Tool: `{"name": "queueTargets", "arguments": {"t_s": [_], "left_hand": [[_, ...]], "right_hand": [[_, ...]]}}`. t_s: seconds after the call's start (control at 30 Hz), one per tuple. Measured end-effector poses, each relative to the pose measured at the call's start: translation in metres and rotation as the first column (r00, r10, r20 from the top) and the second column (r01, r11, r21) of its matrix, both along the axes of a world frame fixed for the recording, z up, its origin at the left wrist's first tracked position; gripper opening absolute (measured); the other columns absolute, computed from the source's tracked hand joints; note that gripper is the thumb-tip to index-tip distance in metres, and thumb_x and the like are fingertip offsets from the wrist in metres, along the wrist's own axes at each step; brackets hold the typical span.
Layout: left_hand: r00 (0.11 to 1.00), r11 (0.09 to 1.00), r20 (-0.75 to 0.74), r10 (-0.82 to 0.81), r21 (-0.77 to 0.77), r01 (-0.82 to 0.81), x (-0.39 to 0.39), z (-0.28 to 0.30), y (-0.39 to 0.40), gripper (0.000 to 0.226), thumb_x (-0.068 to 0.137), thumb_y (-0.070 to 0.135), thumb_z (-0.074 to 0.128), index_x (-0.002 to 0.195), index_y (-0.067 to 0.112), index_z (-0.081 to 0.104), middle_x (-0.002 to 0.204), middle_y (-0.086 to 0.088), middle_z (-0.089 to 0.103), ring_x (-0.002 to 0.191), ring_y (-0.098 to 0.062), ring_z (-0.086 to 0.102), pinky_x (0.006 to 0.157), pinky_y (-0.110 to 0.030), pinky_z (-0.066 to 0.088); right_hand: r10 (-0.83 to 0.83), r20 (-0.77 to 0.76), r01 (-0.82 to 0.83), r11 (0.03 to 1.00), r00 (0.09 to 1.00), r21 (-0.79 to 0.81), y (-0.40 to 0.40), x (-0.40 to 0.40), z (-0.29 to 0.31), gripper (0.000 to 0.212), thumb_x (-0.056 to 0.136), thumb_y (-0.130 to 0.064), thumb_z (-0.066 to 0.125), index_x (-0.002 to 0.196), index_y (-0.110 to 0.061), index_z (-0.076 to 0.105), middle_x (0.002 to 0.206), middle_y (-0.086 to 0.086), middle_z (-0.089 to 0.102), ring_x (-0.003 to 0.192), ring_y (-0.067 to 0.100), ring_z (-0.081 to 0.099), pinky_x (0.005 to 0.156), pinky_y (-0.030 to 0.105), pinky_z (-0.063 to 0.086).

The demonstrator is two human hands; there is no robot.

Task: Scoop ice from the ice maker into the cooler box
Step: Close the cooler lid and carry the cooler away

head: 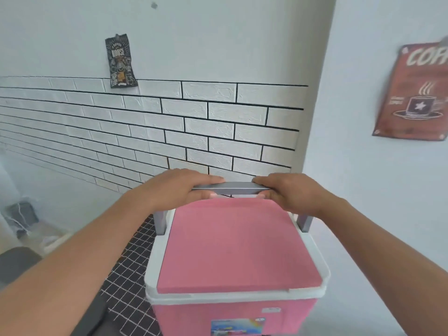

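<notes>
A pink cooler box (232, 243) with a white rim and a shut pink lid fills the lower middle of the head view. Its grey handle (232, 188) stands raised over the far side of the lid. My left hand (177, 190) is wrapped around the left end of the handle. My right hand (288, 192) grips the right end. The bare middle of the bar shows between them. No ice maker and no scoop are in view.
A white brick-pattern wall (169, 122) stands straight ahead, and a plain white wall (363, 166) closes the right side. Black tiled floor (131, 270) lies to the left of the box. A grey bin (20, 218) stands far left. Coffee posters hang on both walls.
</notes>
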State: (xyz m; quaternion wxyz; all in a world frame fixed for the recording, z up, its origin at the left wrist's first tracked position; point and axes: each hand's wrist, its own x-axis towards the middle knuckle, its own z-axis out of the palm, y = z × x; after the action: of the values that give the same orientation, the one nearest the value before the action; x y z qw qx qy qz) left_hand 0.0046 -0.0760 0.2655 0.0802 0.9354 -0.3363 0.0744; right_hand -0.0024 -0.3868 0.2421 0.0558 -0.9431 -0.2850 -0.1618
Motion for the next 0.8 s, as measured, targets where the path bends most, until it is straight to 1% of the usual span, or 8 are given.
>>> {"name": "queueTargets", "arguments": {"t_s": [0.1,0.2,0.27,0.37,0.5,0.63,0.73,0.8], "left_hand": [[0.996,0.996,-0.019,-0.092,-0.014,0.092,-0.017,-0.004,-0.035,0.046,0.085,0.077,0.037,0.131,0.073,0.031,0.14,0.033,0.047,0.125,0.001,0.048,0.101,-0.029,0.041],[0.977,0.978,-0.028,-0.209,-0.024,0.209,-0.029,-0.006,-0.074,0.046,0.082,0.081,0.036,0.128,0.076,0.03,0.139,0.033,0.048,0.124,0.002,0.049,0.095,-0.023,0.038],[0.958,0.959,-0.057,-0.281,-0.036,0.28,-0.035,-0.009,-0.103,0.044,0.082,0.083,0.036,0.126,0.079,0.029,0.138,0.032,0.049,0.119,0.001,0.052,0.094,-0.024,0.039],[0.922,0.926,-0.087,-0.376,-0.036,0.375,-0.042,-0.013,-0.15,0.044,0.082,0.082,0.038,0.125,0.078,0.031,0.136,0.034,0.05,0.109,0.004,0.053,0.089,-0.023,0.039],[0.829,0.839,-0.132,-0.543,-0.044,0.542,-0.061,-0.015,-0.217,0.046,0.081,0.084,0.038,0.126,0.077,0.032,0.131,0.048,0.04,0.119,0.006,0.046,0.094,-0.022,0.036],[0.721,0.73,-0.135,-0.68,-0.029,0.683,-0.083,-0.02,-0.287,0.049,0.08,0.085,0.034,0.128,0.074,0.032,0.133,0.037,0.05,0.101,0.002,0.052,0.086,-0.023,0.038],[0.625,0.635,-0.13,-0.77,-0.054,0.771,-0.108,-0.025,-0.339,0.046,0.078,0.087,0.034,0.123,0.079,0.033,0.113,0.051,0.048,0.093,0.008,0.051,0.084,-0.022,0.038],[0.553,0.566,-0.145,-0.82,-0.072,0.821,-0.128,-0.031,-0.373,0.042,0.079,0.085,0.037,0.121,0.079,0.034,0.115,0.05,0.05,0.1,0.007,0.052,0.086,-0.021,0.039]], "right_hand": [[-0.078,0.001,0.078,0.997,0.997,0.019,-0.034,-0.042,-0.009,0.033,0.092,-0.062,0.032,0.121,-0.047,0.039,0.098,-0.02,0.059,0.089,0.009,0.056,0.072,0.03,0.043],[-0.177,-0.005,0.177,0.984,0.984,0.017,-0.068,-0.087,-0.012,0.036,0.09,-0.065,0.026,0.114,-0.045,0.043,0.085,-0.022,0.054,0.077,0.005,0.053,0.062,0.025,0.036],[-0.245,0.003,0.245,0.969,0.969,0.007,-0.091,-0.117,-0.013,0.036,0.088,-0.066,0.022,0.102,-0.041,0.045,0.077,-0.015,0.054,0.07,0.005,0.053,0.058,0.023,0.037],[-0.373,0.004,0.373,0.928,0.928,0.001,-0.125,-0.162,-0.016,0.029,0.089,-0.065,0.025,0.099,-0.044,0.044,0.075,-0.013,0.054,0.07,0.002,0.053,0.06,0.027,0.043],[-0.552,0.005,0.552,0.834,0.834,0.006,-0.164,-0.228,-0.022,0.036,0.087,-0.066,0.026,0.105,-0.042,0.045,0.077,-0.013,0.056,0.072,0.006,0.054,0.063,0.032,0.046],[-0.708,0.046,0.708,0.706,0.705,0.015,-0.197,-0.294,-0.034,0.041,0.084,-0.069,0.024,0.111,-0.044,0.043,0.081,-0.014,0.058,0.075,0.011,0.056,0.057,0.027,0.036],[-0.8,0.051,0.8,0.6,0.598,0.026,-0.217,-0.344,-0.042,0.04,0.084,-0.069,0.024,0.114,-0.048,0.04,0.084,-0.015,0.057,0.078,0.012,0.055,0.06,0.029,0.033],[-0.846,0.035,0.845,0.533,0.532,0.042,-0.23,-0.379,-0.046,0.043,0.084,-0.07,0.024,0.114,-0.045,0.042,0.086,-0.014,0.059,0.08,0.012,0.056,0.062,0.03,0.036]]}}
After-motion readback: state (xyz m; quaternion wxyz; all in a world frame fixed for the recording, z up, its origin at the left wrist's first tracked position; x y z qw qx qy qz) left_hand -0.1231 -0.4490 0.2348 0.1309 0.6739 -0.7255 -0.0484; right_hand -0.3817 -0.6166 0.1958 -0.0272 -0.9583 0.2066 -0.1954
